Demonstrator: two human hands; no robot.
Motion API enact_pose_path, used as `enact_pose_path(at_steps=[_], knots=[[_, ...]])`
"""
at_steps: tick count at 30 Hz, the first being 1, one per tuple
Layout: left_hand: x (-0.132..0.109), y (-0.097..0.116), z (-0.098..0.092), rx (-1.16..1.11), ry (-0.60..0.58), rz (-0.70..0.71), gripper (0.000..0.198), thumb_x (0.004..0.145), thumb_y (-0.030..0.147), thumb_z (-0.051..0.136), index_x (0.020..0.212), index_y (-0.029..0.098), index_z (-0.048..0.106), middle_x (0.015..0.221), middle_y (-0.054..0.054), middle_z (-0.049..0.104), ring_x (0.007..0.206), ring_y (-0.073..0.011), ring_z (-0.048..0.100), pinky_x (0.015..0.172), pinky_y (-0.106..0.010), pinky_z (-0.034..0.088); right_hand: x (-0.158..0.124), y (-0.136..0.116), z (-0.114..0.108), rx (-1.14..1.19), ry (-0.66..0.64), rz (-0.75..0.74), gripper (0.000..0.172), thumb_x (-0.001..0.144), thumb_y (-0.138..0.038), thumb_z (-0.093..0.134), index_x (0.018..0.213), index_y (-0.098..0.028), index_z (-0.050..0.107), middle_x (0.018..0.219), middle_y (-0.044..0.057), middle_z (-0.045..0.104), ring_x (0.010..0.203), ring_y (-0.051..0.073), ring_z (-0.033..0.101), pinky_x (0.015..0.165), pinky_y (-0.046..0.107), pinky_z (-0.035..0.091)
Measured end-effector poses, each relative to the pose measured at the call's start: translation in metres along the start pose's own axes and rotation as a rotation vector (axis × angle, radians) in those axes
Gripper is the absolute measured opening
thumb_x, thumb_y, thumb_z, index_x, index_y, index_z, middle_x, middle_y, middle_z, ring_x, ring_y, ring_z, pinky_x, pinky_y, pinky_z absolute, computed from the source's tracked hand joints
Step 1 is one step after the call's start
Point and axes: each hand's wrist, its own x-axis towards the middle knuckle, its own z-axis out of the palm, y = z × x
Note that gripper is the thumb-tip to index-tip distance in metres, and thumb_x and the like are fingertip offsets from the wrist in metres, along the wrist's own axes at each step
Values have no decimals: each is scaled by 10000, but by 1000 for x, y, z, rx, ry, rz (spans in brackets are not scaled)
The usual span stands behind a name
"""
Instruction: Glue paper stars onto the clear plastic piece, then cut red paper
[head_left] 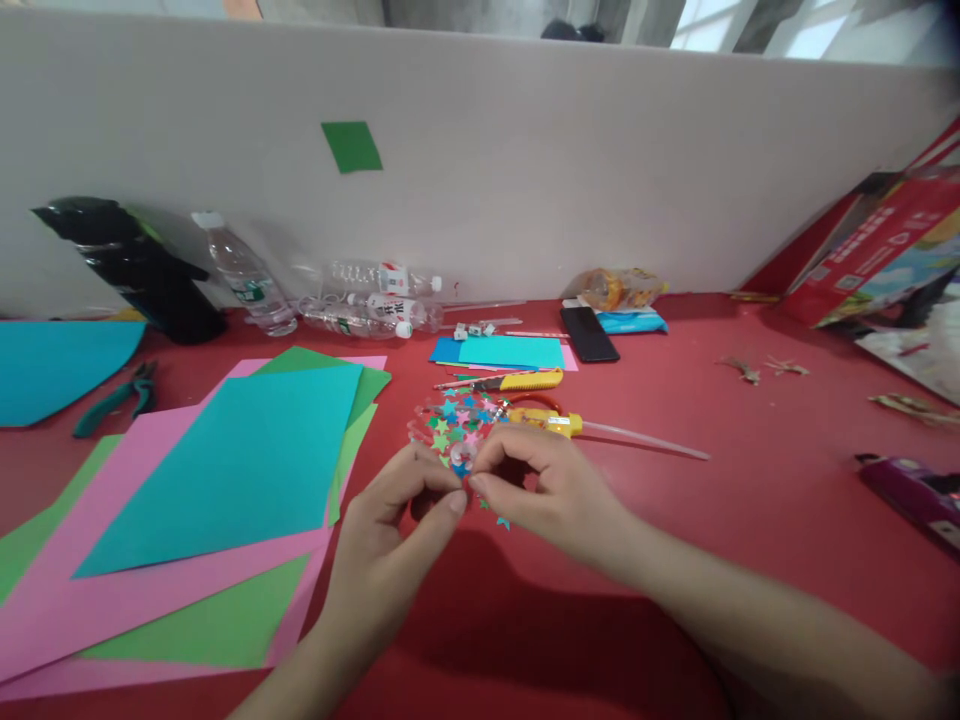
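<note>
Though too small to make out properly, looks like a tiny scrap [466, 483], pinched fingertip to fingertip by left hand [394, 535] and right hand [544, 490], near centre over the red counter [675, 400]. Just beyond: scattered paper stars [452, 420], then yellow knife [525, 380]. Off left, coloured sheets [225, 470].

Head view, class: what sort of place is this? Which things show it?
Probably a paper-craft worktable: coloured paper sheets, paper stars and a yellow utility knife lie on the red table.

Matt paper sheets [225, 470] lie near clear glossy plastic bottles [360, 300].
</note>
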Motion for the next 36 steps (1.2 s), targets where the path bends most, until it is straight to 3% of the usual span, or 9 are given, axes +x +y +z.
enact_pose_path(at_steps=[3, 6, 9, 13, 21, 25, 28, 32, 36], knots=[[0, 8, 0, 49, 5, 20, 182, 824, 190, 557, 646, 224, 576, 639, 37, 510, 608, -122, 463, 568, -257, 358, -2, 1, -3, -68, -7, -46, 138, 839, -149, 577, 707, -187, 561, 691, -44, 547, 634, 87, 491, 577, 199, 381], [1, 11, -3, 76, 44, 46, 186, 817, 178, 548, 640, 229, 570, 631, 41, 510, 604, -122, 463, 565, -254, 358, -2, 13, -24, -317, -26, -11, 172, 889, -333, 592, 777, -205, 614, 752, -10, 604, 684, 122, 542, 604, 235, 391], [5, 6, -11, 96, 87, 43, 197, 825, 210, 567, 630, 228, 550, 634, 39, 481, 610, -128, 434, 568, -265, 338, -2, 37, -59, -726, 75, 239, 346, 843, -484, 620, 622, -219, 599, 610, 8, 573, 590, 142, 519, 530, 249, 323], [17, -2, -17, 102, 55, -29, 188, 824, 259, 596, 639, 231, 581, 671, 28, 516, 663, -145, 452, 610, -282, 340, -6, 72, -87, -774, 143, 401, 530, 740, -520, 694, 400, -216, 425, 389, -17, 355, 413, 121, 390, 457, 261, 200], [50, 11, -6, 10, 20, -95, 145, 770, 262, 631, 627, 240, 631, 639, 35, 552, 647, -143, 472, 600, -271, 363, -9, 106, -83, -294, 202, 428, 278, 734, -458, 662, 676, -199, 580, 631, 18, 605, 574, 177, 555, 520, 269, 334], [63, 21, -4, 12, 38, -81, 115, 754, 270, 648, 648, 229, 657, 642, 22, 563, 635, -145, 467, 573, -269, 362, -6, 86, -93, 77, 202, 355, 257, 810, -443, 562, 888, -198, 571, 736, 24, 639, 650, 172, 597, 591, 283, 441], [69, 23, -2, 15, 43, -69, 114, 748, 276, 655, 648, 223, 658, 642, 22, 567, 629, -139, 462, 567, -264, 360, -5, 61, -96, 278, 173, 276, 229, 775, -407, 576, 849, -191, 590, 705, 19, 616, 603, 145, 551, 587, 278, 446], [67, 23, 1, 70, 47, -53, 140, 744, 275, 644, 616, 218, 641, 640, 15, 570, 645, -149, 478, 585, -272, 374, -13, 42, -84, 451, 129, 258, 214, 726, -360, 655, 830, -173, 663, 693, 20, 623, 538, 112, 480, 526, 255, 404], [66, 22, 1, 111, 46, -52, 157, 749, 282, 637, 602, 227, 627, 639, 18, 550, 654, -156, 478, 610, -281, 380, -25, 40, -71, 600, 184, 308, 220, 721, -266, 742, 930, -206, 709, 889, 30, 710, 595, 101, 566, 571, 241, 445]])
